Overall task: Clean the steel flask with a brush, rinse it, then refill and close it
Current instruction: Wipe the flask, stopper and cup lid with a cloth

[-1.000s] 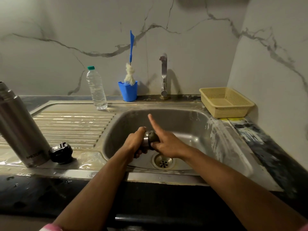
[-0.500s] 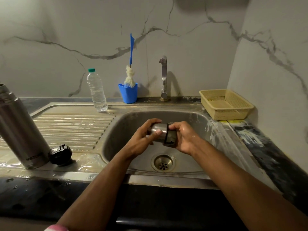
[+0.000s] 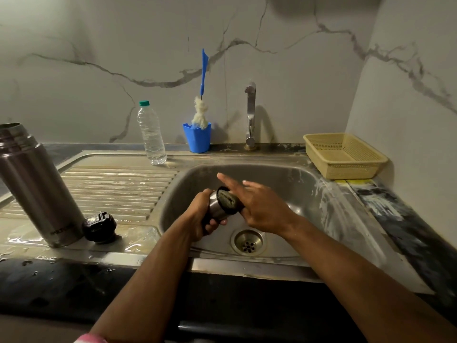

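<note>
The tall steel flask point(image 3: 39, 186) stands open on the draining board at the left, with its black stopper point(image 3: 99, 227) lying beside its base. Over the sink basin point(image 3: 291, 184) my left hand point(image 3: 200, 219) grips the flask's steel cup lid point(image 3: 218, 206), its dark-rimmed mouth turned up and towards me. A greenish scrub pad point(image 3: 227, 200) sits inside the cup. My right hand point(image 3: 259, 206) has some fingers at the cup's rim beside the pad, while the index finger points away. The blue-handled brush point(image 3: 202, 105) stands in a blue cup point(image 3: 197, 138) by the wall.
A clear plastic water bottle point(image 3: 151, 134) with a green cap stands behind the draining board. The tap point(image 3: 250, 115) rises behind the basin, with no water running. A yellow plastic basket point(image 3: 343, 154) sits at the right rear. The drain point(image 3: 248, 242) lies below my hands. The counter is wet.
The cup lid has turned from lying sideways between both hands to mouth up in my left hand. My right hand has shifted to the rim, with its index finger stretched out.
</note>
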